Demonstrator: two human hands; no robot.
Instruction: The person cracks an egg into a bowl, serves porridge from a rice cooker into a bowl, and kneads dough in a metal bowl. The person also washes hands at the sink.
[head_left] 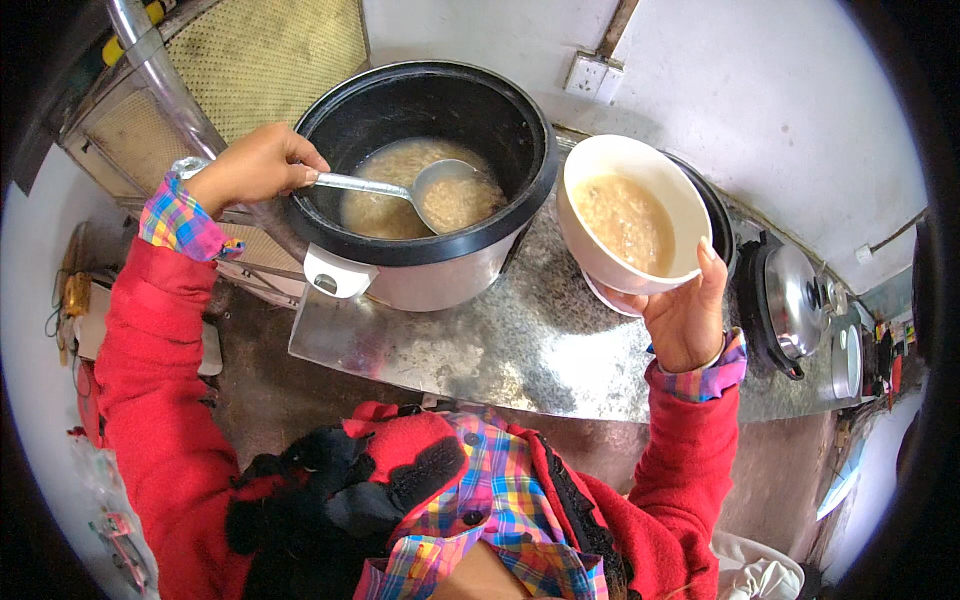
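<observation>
My left hand (258,172) is closed around the handle of a metal ladle (372,184). The ladle's bowl, full of porridge, rests at the surface inside a large rice cooker pot (425,95) with a black inside and a pale outer wall. Cooked porridge (385,165) fills the lower part of that pot. To its right, my right hand (688,312) grips a white bowl (605,160) by its near right side, thumb at the rim and fingers underneath. The bowl is tilted and holds porridge.
The cooker stands on a speckled stone counter (470,350) against a white wall (760,90). Behind the bowl is a round black rim (718,215). Farther right sits a black pan with a shiny lid (790,300). A metal pipe (165,75) runs at the left, and a socket (590,75) is on the wall.
</observation>
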